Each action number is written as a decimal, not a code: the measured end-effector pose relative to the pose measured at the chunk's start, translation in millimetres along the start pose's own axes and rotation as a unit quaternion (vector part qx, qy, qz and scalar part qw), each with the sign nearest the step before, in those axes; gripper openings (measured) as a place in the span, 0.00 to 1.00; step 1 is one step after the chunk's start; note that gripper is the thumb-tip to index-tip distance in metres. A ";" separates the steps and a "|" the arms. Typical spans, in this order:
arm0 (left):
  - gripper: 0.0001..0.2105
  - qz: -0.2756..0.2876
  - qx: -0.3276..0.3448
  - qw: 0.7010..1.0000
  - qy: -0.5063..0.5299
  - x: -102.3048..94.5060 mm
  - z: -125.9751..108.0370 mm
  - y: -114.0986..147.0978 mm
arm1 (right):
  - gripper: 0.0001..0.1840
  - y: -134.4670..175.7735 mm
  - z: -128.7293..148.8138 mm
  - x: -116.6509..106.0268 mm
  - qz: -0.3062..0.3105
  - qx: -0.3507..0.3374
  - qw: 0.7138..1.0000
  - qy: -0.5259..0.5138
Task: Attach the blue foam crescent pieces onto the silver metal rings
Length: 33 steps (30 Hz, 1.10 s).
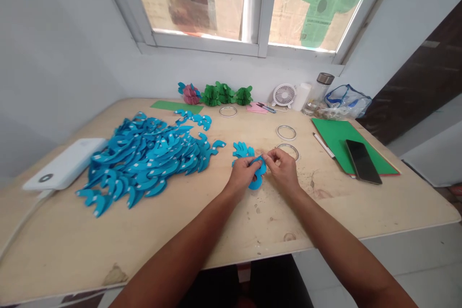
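Between my two hands is a blue paper cutout with rounded lobes, held just above the table. My left hand is closed on its left side, thumb on top. The fingertips of my right hand pinch together at its upper right edge; whether they grip the paper itself or a small bit on it is too small to tell. Just behind my left hand lie more blue cutouts. To the left spreads a big heap of curved blue paper pieces, many with small white squares on them.
Silver rings lie beyond my right hand. On the right, a phone rests on green sheets beside a white pen. A white power bank with a cable sits at left. Along the wall stand green paper shapes, a small fan and a bottle.
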<state>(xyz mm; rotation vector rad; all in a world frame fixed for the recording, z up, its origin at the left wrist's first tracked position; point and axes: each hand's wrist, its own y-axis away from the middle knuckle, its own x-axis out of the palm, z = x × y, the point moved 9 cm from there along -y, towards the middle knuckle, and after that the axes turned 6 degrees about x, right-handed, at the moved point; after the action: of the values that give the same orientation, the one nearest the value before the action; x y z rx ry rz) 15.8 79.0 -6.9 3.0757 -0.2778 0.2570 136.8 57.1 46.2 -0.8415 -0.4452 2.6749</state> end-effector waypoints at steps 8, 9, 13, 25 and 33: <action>0.07 0.034 -0.036 0.998 0.034 3.6 1.4 1.2 | 0.13 3.0 18.1 -7.1 -0.050 -0.122 0.985 0.115; 0.07 0.035 -0.036 0.998 0.039 3.2 1.1 0.8 | 0.13 3.0 19.0 -7.1 -0.050 -0.130 0.983 0.120; 0.08 0.040 -0.039 0.997 0.046 2.3 0.9 -1.0 | 0.13 4.1 22.3 -5.8 -0.042 -0.156 0.979 0.128; 0.10 0.073 -0.064 0.995 0.016 8.0 3.6 2.4 | 0.13 9.0 35.6 -10.1 -0.071 -0.220 0.952 0.201; 0.08 0.068 -0.067 0.995 0.019 5.3 -0.3 1.9 | 0.14 10.9 38.1 -5.4 -0.055 -0.246 0.944 0.214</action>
<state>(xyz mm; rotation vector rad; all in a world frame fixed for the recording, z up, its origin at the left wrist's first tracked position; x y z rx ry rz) 20.5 76.2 -5.7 2.9199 -0.4828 0.2883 116.4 37.6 74.6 -1.4443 -1.0290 2.2069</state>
